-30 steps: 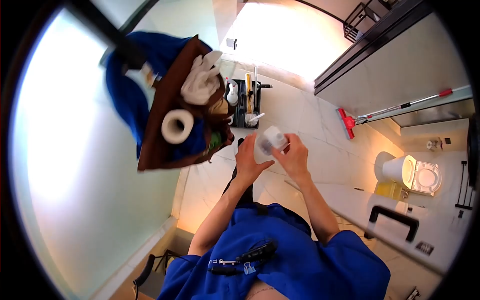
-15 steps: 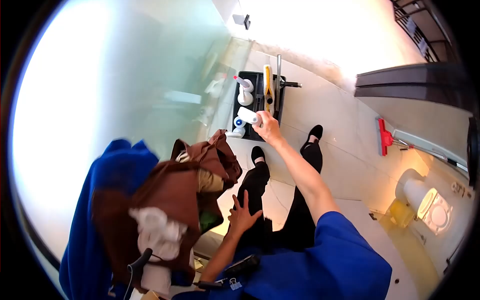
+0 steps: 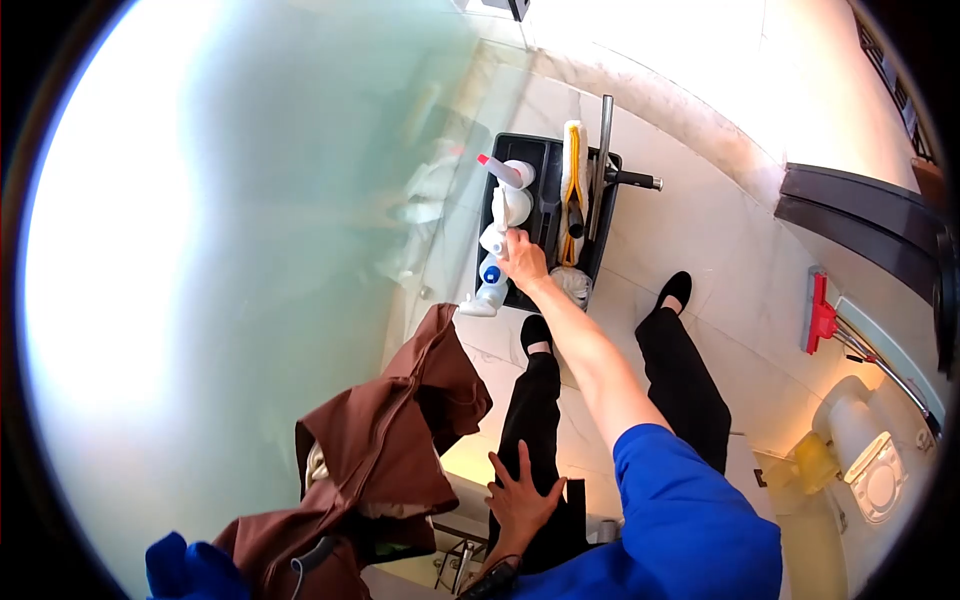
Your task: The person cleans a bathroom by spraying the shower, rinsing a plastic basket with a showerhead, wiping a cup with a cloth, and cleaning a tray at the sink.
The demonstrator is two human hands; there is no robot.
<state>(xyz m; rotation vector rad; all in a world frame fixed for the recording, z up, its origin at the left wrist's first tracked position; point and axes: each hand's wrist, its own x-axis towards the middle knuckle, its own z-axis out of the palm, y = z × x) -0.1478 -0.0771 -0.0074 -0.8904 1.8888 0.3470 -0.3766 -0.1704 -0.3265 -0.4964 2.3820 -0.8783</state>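
Note:
My right hand reaches down into a black cleaning caddy on the floor, its fingers closed around a white bottle. Next to that bottle, in the same side of the caddy, stand a white spray bottle, a white bottle with a pink-red tip and a bottle with a blue cap. Across the caddy lie a white and yellow scrubber pad and a metal-handled squeegee. My left hand has its fingers spread over my thigh and holds nothing.
A brown fabric bag hangs at the left by a frosted glass panel. To the right, a red squeegee leans near a toilet and a yellow bin. A dark ledge juts in at upper right.
My right hand has lowered the white bottle into the row of bottles in the caddy. The view has shifted, and less of the brown bag shows. My left hand stays spread.

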